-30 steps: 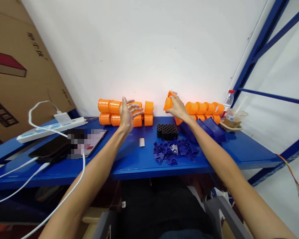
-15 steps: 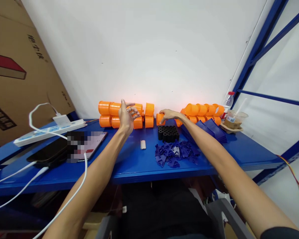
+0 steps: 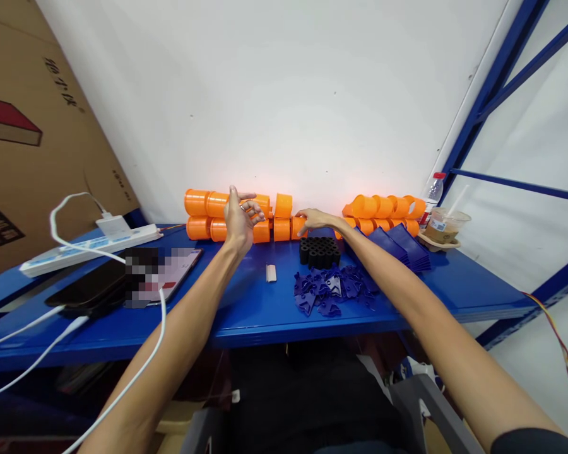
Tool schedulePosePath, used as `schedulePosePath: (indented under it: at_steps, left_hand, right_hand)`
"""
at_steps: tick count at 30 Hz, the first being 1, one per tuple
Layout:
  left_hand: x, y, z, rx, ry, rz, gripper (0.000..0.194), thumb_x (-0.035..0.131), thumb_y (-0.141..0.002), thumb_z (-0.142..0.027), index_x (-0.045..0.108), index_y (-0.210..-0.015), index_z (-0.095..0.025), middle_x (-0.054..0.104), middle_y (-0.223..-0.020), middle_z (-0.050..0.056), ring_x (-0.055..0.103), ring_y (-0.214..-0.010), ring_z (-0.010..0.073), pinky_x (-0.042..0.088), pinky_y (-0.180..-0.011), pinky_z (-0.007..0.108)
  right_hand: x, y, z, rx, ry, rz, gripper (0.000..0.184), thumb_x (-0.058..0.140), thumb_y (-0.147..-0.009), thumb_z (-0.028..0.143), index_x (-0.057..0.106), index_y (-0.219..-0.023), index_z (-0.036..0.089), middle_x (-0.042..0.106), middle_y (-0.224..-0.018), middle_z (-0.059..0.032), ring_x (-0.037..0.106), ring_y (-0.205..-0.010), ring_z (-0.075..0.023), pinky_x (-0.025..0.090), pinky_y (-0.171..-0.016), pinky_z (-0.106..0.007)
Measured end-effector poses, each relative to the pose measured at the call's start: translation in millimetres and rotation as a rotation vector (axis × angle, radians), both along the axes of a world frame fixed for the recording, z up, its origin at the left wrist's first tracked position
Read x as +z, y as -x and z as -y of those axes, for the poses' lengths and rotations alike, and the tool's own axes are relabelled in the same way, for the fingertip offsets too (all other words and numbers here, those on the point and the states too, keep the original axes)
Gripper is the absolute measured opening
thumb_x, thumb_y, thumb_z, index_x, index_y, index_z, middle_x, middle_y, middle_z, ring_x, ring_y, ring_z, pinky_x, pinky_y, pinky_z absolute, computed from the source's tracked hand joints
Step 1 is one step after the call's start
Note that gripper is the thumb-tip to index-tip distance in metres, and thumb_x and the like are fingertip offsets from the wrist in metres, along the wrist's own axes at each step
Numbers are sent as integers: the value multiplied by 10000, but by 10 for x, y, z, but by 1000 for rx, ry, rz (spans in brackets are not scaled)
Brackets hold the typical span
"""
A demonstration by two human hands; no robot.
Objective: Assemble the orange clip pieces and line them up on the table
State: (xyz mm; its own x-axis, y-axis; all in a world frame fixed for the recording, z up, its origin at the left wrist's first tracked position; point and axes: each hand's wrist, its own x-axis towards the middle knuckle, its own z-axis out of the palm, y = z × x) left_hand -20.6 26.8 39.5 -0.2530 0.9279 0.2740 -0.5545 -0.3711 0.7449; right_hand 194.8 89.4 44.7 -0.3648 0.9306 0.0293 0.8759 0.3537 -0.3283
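White wall (image 3: 284,94) behind blue table (image 3: 246,309); blue frame (image 3: 491,94) right, carton (image 3: 71,145) left.

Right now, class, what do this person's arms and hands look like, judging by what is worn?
The left hand and right hand wear no gloves, and both wrists are bare. A dark sleeve shows on the right arm. The left arm shows no sleeve; a white cable crosses it.

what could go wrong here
The right hand has its fingers on an orange piece in the lower row; pushing it sideways might unsettle the upper orange piece stacked next to it. The white cable runs across the left forearm in this view, so it could snag if that arm moves.
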Motion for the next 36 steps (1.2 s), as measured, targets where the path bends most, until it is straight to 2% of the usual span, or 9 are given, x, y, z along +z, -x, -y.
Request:
schedulePosePath:
  at_steps: [4,6,9,12,15,21,30,33,36]
  left_hand:
    - [14,7,11,4,7,-7,610,607,-1012,-783,606,-811,-207,545,-521,-32,527,-427,108,459,-468,197]
    - [18,5,9,4,18,-12,605,605,-1016,-775,607,-812,-206,546,-518,-33,530,-421,108,456,-463,195]
    - [13,-5,-4,6,32,-11,596,628,-1005,-770,609,-808,-208,544,-511,-34,532,-412,110,448,-449,196]
    - [8,-16,-14,6,31,-11,595,645,-997,-769,616,-798,-209,546,-507,-31,527,-410,114,443,-436,200]
    - [12,-19,-9,3,28,-11,594,648,-998,-765,623,-797,-207,546,-508,-30,526,-413,113,442,-432,201]
    - [8,-6,-7,-5,23,-10,591,667,-988,-763,624,-805,-202,543,-513,-31,527,-420,110,444,-438,198]
    - [-23,4,-72,6,31,10,550,698,-984,-731,613,-795,-221,541,-510,-33,524,-418,119,444,-432,216]
    - [-17,-2,-57,7,22,10,515,727,-981,-690,611,-802,-222,544,-515,-38,528,-414,120,440,-435,212]
    - [-6,0,-25,-1,10,2,470,730,-1002,-617,615,-804,-206,546,-518,-42,533,-413,107,437,-443,184]
  right_hand:
    - [179,-137,45,-26,6,-41,745,885,-838,184,650,-1544,153,695,-1551,-200,811,-1029,-261,643,-843,-327]
    - [346,-270,63,-50,-69,-26,654,843,-895,203,666,-1521,146,737,-1488,-189,802,-1046,-258,634,-853,-329]
    - [591,-465,108,-102,-192,155,569,824,-911,201,715,-1463,120,810,-1328,-169,768,-1177,-285,588,-983,-344]
    - [702,-567,206,-144,-155,389,675,830,-856,169,694,-1517,143,810,-1313,-166,758,-1194,-318,575,-955,-362]
    - [657,-565,323,-154,-41,578,657,796,-810,111,743,-1460,185,810,-1287,-158,765,-1127,-335,563,-831,-362]
    - [477,-510,336,-92,57,694,351,689,-821,24,836,-1115,145,828,-1121,-156,755,-977,-281,510,-740,-339]
    - [362,-634,195,-240,66,512,175,797,-725,72,797,-789,236,782,-791,-111,761,-909,-346,617,-939,-526]
    - [396,-640,247,-172,32,570,170,815,-714,75,788,-775,231,777,-776,-80,758,-887,-325,628,-893,-483]
    - [577,-612,349,-124,-18,603,156,781,-765,61,799,-831,200,797,-829,-84,750,-864,-293,596,-820,-422]
